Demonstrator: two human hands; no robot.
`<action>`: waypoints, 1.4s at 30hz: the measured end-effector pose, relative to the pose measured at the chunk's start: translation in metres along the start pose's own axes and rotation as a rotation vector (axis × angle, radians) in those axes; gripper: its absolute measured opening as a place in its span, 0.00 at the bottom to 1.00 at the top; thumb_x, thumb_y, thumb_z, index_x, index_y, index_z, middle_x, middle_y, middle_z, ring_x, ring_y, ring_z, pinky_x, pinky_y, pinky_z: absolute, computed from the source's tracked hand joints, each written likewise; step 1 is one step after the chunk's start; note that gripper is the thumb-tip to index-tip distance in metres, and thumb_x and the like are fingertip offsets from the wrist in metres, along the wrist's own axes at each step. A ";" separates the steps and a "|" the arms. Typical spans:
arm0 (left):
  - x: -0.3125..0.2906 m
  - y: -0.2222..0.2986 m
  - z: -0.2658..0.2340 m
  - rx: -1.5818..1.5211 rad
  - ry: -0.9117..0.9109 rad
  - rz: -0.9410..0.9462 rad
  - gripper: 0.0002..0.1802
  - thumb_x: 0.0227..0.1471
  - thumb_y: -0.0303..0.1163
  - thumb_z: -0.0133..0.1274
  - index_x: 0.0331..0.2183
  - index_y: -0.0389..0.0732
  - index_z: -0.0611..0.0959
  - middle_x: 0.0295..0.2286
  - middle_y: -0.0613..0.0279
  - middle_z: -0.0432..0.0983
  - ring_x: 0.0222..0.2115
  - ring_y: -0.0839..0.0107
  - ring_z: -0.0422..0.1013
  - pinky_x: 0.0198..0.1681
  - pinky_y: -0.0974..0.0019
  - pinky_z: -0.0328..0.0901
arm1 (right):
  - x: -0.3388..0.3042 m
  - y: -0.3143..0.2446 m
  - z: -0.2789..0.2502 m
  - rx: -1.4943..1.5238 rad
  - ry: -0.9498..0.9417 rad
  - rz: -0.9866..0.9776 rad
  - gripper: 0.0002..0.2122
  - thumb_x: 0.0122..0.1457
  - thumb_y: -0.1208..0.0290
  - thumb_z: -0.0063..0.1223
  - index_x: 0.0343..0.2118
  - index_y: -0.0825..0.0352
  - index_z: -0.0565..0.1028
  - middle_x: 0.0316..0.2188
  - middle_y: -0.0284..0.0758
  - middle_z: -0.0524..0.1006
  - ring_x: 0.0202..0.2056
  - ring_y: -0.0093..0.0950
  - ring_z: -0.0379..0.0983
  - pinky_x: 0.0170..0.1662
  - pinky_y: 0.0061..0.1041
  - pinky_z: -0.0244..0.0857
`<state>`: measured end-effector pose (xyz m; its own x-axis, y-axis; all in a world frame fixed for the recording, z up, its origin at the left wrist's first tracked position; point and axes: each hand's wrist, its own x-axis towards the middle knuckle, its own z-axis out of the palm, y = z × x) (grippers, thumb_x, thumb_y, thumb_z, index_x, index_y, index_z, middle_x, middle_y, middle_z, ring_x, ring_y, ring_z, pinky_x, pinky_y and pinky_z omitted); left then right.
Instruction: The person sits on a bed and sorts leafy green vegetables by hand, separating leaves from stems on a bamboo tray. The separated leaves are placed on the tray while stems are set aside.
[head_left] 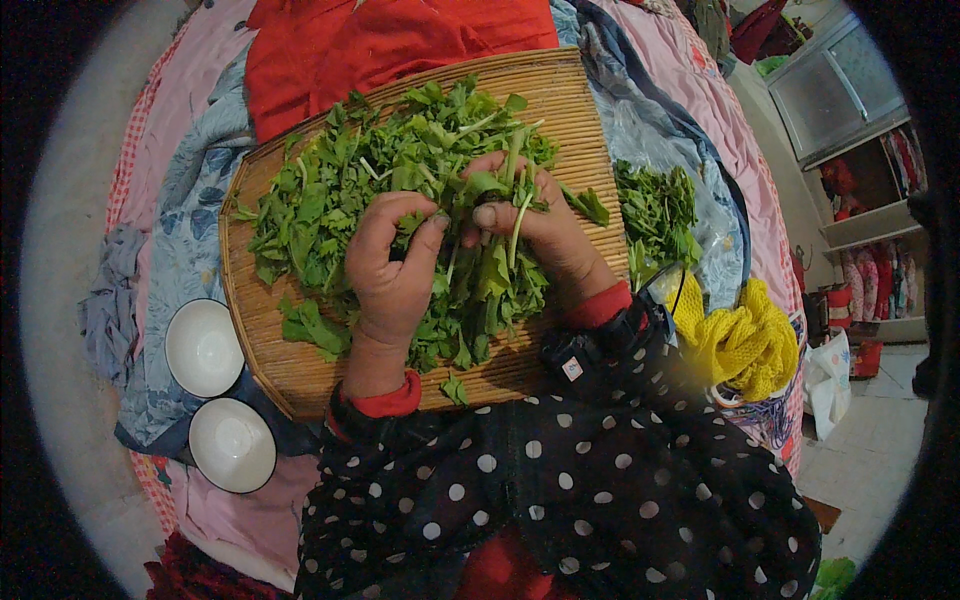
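Picking over leafy stems [521, 213] with both hands, seemingly partway through.

The right hand [530, 215] grips the stems; just left of it, the left hand [390, 265] has thumb and forefinger drawn close, though whether they pinch a leaf I cannot tell. Loose greens [320, 220] lie heaped beneath and beyond both hands on a slatted mat [585, 110], probably the handled share; a bunch [657, 210] off the mat, right of the right hand, looks left to do. Two white bowls [204, 348] sit left of the left hand, toward the body; a yellow knit cloth [745, 335] lies right of the right hand, and red cloth [400, 40] beyond both. Only the crowded leaves underneath seem in the way.
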<state>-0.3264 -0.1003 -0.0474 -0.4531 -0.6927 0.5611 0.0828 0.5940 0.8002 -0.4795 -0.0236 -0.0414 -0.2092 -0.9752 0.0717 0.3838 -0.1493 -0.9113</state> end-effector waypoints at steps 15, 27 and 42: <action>0.004 -0.002 0.002 0.052 -0.026 0.071 0.09 0.38 0.18 0.54 0.28 0.36 0.75 0.27 0.59 0.71 0.29 0.65 0.68 0.34 0.68 0.62 | 0.000 -0.003 0.005 -0.027 0.053 0.021 0.23 0.41 0.75 0.61 0.44 0.66 0.68 0.30 0.29 0.73 0.28 0.20 0.71 0.32 0.19 0.67; 0.005 0.000 0.003 0.051 -0.041 0.099 0.09 0.37 0.17 0.55 0.27 0.35 0.75 0.27 0.59 0.70 0.29 0.66 0.67 0.34 0.70 0.62 | 0.002 0.001 0.002 -0.047 0.067 0.013 0.23 0.41 0.78 0.61 0.43 0.66 0.68 0.32 0.30 0.74 0.31 0.20 0.71 0.35 0.20 0.67; 0.005 0.001 0.003 0.057 -0.064 0.109 0.09 0.36 0.18 0.56 0.26 0.35 0.76 0.28 0.59 0.70 0.28 0.66 0.68 0.33 0.70 0.62 | 0.001 0.003 0.001 -0.077 0.101 0.040 0.20 0.43 0.78 0.58 0.43 0.67 0.68 0.32 0.30 0.74 0.32 0.19 0.70 0.36 0.20 0.67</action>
<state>-0.3311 -0.1017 -0.0445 -0.4996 -0.5966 0.6281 0.0851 0.6877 0.7210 -0.4778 -0.0252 -0.0440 -0.2865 -0.9581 -0.0028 0.3247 -0.0944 -0.9411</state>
